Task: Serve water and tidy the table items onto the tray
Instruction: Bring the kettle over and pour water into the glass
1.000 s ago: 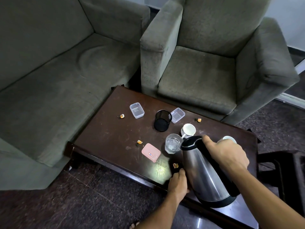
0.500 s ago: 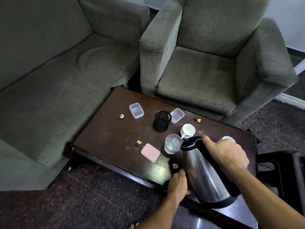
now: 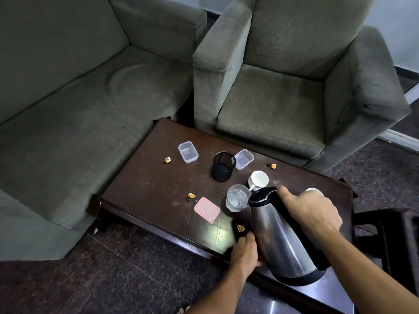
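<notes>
Kettle (image 3: 281, 236) tilted over glass (image 3: 237, 198), gripped by right hand (image 3: 313, 211).

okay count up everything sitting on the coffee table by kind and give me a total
Wrapped candies: 4
Clear plastic containers: 2
White cups: 2
Glass: 1
Black mesh holder: 1
Pink lid: 1
Kettle, in hand: 1
Total: 12
</notes>
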